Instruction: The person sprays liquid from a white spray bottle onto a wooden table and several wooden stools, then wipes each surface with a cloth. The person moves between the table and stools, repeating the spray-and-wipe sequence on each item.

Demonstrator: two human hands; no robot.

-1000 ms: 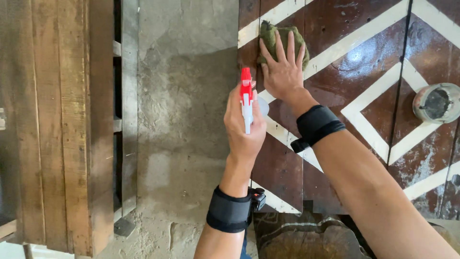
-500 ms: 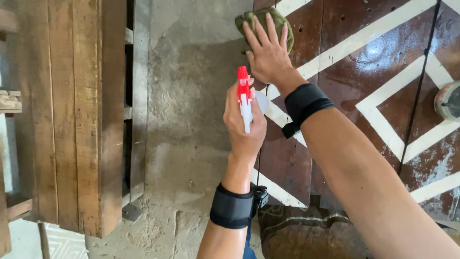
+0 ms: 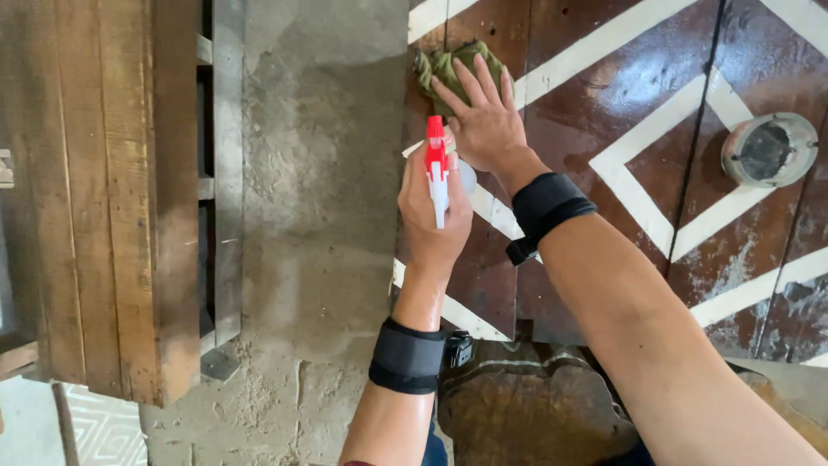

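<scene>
Right hand (image 3: 485,121) flat, fingers spread, pressing green rag (image 3: 453,67) on brown panel (image 3: 595,112); left hand (image 3: 434,211) clamped round spray bottle (image 3: 436,168) (nozzle near rag), so a stray squeeze could wet the wrist.

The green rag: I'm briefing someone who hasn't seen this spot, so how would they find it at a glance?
Start at the dark brown door with white diamond stripes. Near its left edge, by the grey concrete wall, the right hand presses flat on the green rag. It is the only soft, crumpled, olive thing there, above the red-topped spray bottle in the left hand.
</scene>
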